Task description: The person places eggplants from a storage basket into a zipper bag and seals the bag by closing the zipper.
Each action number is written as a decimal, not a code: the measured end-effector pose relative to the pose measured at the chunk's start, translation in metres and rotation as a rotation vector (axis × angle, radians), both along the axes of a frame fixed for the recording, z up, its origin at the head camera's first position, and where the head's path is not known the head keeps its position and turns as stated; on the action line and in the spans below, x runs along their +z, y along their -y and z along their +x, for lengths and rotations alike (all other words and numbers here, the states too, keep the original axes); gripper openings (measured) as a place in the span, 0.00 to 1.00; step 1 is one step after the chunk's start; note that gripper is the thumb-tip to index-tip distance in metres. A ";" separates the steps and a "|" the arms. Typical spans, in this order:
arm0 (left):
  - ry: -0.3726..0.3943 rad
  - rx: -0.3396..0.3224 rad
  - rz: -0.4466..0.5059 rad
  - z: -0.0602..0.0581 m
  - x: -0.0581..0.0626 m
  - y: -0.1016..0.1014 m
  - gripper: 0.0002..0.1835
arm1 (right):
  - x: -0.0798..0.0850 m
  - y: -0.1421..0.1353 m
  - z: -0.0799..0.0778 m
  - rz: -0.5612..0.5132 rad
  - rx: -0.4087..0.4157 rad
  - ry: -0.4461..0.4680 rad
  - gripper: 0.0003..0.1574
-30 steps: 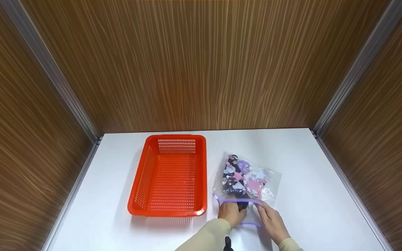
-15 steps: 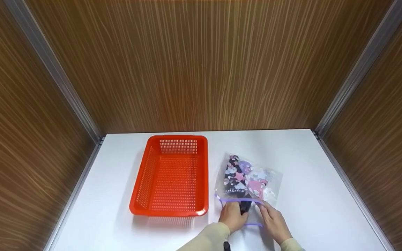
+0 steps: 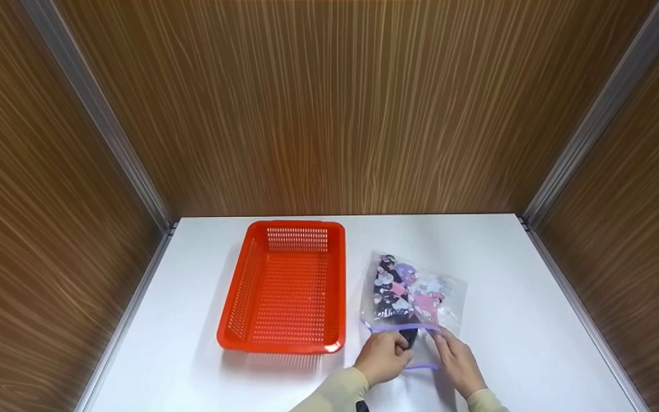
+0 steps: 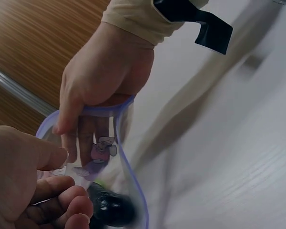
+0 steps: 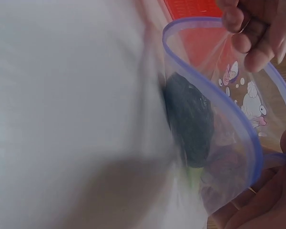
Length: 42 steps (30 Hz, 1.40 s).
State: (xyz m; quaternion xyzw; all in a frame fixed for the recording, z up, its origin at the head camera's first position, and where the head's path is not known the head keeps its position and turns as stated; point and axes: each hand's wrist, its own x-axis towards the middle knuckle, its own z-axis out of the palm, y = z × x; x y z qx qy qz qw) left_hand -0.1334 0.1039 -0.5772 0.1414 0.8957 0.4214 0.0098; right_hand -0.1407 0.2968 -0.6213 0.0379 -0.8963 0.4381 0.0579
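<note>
A clear zip bag [image 3: 452, 294] with cartoon prints and a purple rim lies on the white table, its mouth towards me. Inside lies a long black object with a glossy end [image 4: 112, 207]; a bit of green shows beside it, but its kind is unclear. My right hand [image 3: 460, 361] pinches the right part of the rim between thumb and fingers. At the left of the mouth is my left hand [image 3: 384, 357], thumb apart from loosely bent fingers and nothing visible in its grasp. Those fingers overlap the rim in the right wrist view; contact is hard to tell.
A red perforated basket [image 3: 341, 280] stands left of the bag, with nothing seen in it. Wood-grain walls [image 3: 335, 114] enclose the table [image 3: 535, 320] at the back and both sides. A black strap piece [image 4: 214, 36] juts from the right sleeve.
My left hand has drawn back from inside the bag's mouth towards me and off the black object. The right hand keeps its hold on the rim. The whole view has shifted slightly.
</note>
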 end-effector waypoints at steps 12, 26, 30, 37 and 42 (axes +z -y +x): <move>-0.120 0.129 0.094 -0.002 0.013 0.019 0.08 | 0.005 -0.011 -0.004 -0.018 -0.016 0.003 0.30; -0.102 0.369 0.135 -0.011 -0.005 0.018 0.16 | 0.009 -0.018 -0.004 0.008 -0.024 -0.025 0.29; -0.039 0.370 0.135 -0.012 -0.009 0.017 0.16 | 0.010 -0.021 -0.004 0.009 -0.029 -0.015 0.29; 0.083 0.408 0.133 -0.013 -0.019 0.019 0.18 | 0.010 -0.024 -0.003 0.025 -0.023 0.013 0.32; 0.119 0.385 0.163 -0.014 -0.024 0.021 0.18 | 0.010 -0.027 -0.003 0.036 -0.038 0.015 0.32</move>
